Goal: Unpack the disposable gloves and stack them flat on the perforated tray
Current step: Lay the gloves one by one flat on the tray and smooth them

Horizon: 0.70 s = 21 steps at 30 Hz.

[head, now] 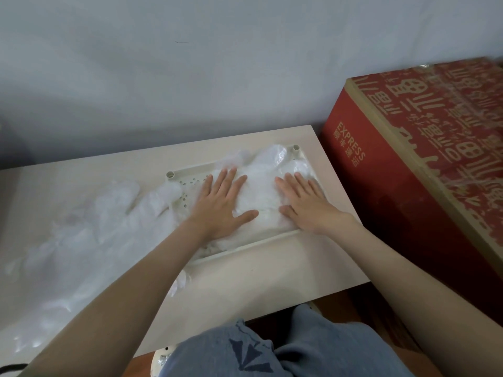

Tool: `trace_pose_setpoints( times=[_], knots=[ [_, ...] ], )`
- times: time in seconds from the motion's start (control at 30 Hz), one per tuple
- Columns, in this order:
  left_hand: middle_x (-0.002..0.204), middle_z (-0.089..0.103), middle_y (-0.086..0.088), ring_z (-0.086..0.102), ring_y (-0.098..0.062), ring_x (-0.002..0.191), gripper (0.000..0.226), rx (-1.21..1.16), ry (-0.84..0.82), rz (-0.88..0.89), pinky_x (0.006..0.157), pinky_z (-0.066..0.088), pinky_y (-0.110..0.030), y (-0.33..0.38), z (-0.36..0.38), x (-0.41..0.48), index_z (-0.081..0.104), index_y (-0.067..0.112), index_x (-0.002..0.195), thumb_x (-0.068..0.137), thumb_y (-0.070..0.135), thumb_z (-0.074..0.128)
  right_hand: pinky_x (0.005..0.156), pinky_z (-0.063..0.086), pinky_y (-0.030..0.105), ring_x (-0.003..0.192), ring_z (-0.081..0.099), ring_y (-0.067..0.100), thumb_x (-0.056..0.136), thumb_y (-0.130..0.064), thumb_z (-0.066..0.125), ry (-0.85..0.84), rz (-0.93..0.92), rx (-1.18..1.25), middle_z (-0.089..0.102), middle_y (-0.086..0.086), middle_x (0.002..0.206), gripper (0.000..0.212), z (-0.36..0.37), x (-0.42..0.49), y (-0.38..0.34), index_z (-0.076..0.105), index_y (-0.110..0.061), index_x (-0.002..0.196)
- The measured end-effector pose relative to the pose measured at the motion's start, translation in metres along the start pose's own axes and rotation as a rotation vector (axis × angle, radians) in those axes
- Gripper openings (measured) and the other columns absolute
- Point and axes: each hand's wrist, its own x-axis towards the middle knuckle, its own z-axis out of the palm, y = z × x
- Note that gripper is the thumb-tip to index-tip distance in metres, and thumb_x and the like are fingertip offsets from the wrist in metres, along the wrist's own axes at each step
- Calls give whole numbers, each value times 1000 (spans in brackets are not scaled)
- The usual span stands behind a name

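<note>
Glove stack (261, 197) on perforated tray (253, 244) is pressed by left hand (220, 205) and right hand (303, 204), fingers (223, 176) spread flat; slippery film could be dragged askew.

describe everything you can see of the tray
The tray is cream-white and looks like plastic. It is rectangular, with a low raised rim and short round sockets at its two far corners. Small perforations show on its bare left part. It lies flat on the table, turned a little against the table's edges, toward the right end. A stack of clear gloves covers most of it, and some spill over the far rim. The left hand and right hand press flat on the gloves.
</note>
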Motion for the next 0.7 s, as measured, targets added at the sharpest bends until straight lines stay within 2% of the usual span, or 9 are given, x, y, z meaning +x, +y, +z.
trace_pose_setpoints(
  times=[0.13,0.23,0.3,0.4,0.47,0.53,0.6,0.7],
  knots=[
    [161,-8,0,-12,-13,147,100,-86,4,7,119,-10,-38,-3,-2,0,1,21,153,71,77,12,114,-16,43,146,-19,20,103,-38,26,34,29,-62,-13,2,161,61,-2,-3,4,-7,-25,153],
    [160,12,0,8,-14,147,92,-397,91,15,120,0,-41,-5,-12,-1,22,17,149,74,69,29,114,-16,45,147,-17,19,103,-37,27,68,48,-48,-9,2,161,60,-6,-6,5,-2,-25,153],
    [155,27,0,24,-16,143,74,-544,188,20,118,13,-41,-4,-21,-2,39,15,141,79,56,39,113,-18,45,147,-17,17,103,-37,25,82,55,-28,-8,2,162,58,-11,-8,3,-1,-24,153],
    [143,41,8,39,-7,129,43,-654,369,-51,102,29,-17,-1,-37,-10,57,17,123,84,31,50,112,-19,47,147,-17,17,102,-42,26,93,58,-50,-7,2,162,60,-21,-13,-1,0,-25,154],
    [127,48,10,47,-8,118,31,-672,522,-118,95,32,-11,-6,-50,-19,61,15,114,84,19,53,111,-20,48,147,-16,18,102,-46,27,106,44,-99,-6,2,162,62,-27,-15,-6,0,-25,153],
    [113,50,7,52,-15,104,24,-621,626,-178,92,38,-19,-15,-58,-32,62,11,109,87,6,55,111,-20,48,147,-14,17,101,-47,28,126,29,-113,-5,1,162,62,-31,-19,-12,1,-25,153],
    [108,48,5,52,-15,93,23,-570,655,-276,85,40,-23,-30,-65,-50,60,9,109,89,2,54,112,-20,47,148,-13,17,101,-47,30,142,12,-122,-4,1,162,63,-35,-19,-22,1,-25,153],
    [107,49,-1,51,-18,92,22,-509,599,-442,82,37,-22,-58,-66,-91,58,6,111,91,3,52,113,-17,47,148,-12,17,98,-36,45,106,-57,-158,-5,1,161,70,-42,-18,-46,2,-24,153]
  ],
)
